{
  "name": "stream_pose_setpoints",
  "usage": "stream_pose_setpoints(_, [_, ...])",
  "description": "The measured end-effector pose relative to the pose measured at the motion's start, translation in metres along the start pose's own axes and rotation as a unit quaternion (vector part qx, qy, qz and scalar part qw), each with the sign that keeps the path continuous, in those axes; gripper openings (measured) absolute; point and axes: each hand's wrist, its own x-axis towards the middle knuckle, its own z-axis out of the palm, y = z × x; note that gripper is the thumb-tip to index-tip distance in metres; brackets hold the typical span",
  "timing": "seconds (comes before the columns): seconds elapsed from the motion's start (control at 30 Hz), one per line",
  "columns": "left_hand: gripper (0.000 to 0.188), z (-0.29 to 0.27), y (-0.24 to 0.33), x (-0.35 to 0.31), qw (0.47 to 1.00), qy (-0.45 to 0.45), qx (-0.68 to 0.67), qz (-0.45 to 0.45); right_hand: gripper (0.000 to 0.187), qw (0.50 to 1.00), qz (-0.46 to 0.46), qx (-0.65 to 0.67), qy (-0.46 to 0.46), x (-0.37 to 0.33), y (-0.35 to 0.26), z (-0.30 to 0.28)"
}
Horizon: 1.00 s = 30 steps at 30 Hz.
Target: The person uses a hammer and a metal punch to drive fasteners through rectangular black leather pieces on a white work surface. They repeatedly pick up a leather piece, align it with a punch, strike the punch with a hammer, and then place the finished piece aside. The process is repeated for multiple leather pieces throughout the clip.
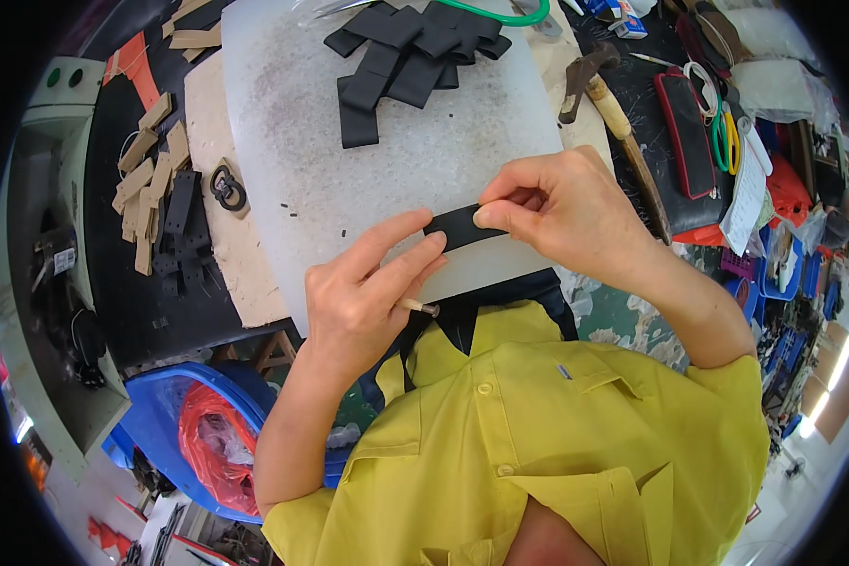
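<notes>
A short black strap piece (pixel 464 229) lies at the near edge of the white cutting board (pixel 283 141). My right hand (pixel 575 212) pinches its right end between thumb and forefinger. The fingers of my left hand (pixel 354 292) press on its left end. From under the left hand sticks a small wooden-handled tool (pixel 419 307) with a metal end; its kind does not show. Several more black strap pieces (pixel 387 61) are heaped at the far side of the board, some folded double.
Scissors with green handles (pixel 514 17) lie past the heap. At right are a hammer (pixel 613 108) and a phone in a red case (pixel 686 132). Leftward lie a black buckle (pixel 227 188), tan strips (pixel 140 189) and black punched strips (pixel 184 231). A blue bin (pixel 151 406) stands lower left.
</notes>
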Motion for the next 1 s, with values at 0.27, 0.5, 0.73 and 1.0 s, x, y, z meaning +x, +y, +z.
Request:
stream_pose_setpoints(0.27, [0.021, 0.000, 0.002, 0.003, 1.000, -0.018, 0.008, -0.006, 0.017, 0.992, -0.089, -0.092, 0.022, -0.003, 0.002, 0.002])
stream_pose_setpoints(0.5, [0.021, 0.000, 0.005, 0.004, 1.000, -0.019, 0.014, 0.001, 0.023, 0.931, -0.309, -0.136, 0.143, 0.000, 0.029, -0.023])
stream_pose_setpoints(0.73, [0.021, 0.000, 0.003, 0.004, 1.000, -0.021, 0.013, 0.003, 0.021, 0.907, -0.377, -0.163, 0.092, -0.010, 0.048, 0.004])
stream_pose_setpoints(1.0, [0.024, -0.005, 0.003, 0.010, 0.998, -0.055, 0.005, 0.004, 0.017, 0.887, -0.392, -0.220, 0.105, -0.012, 0.049, 0.009])
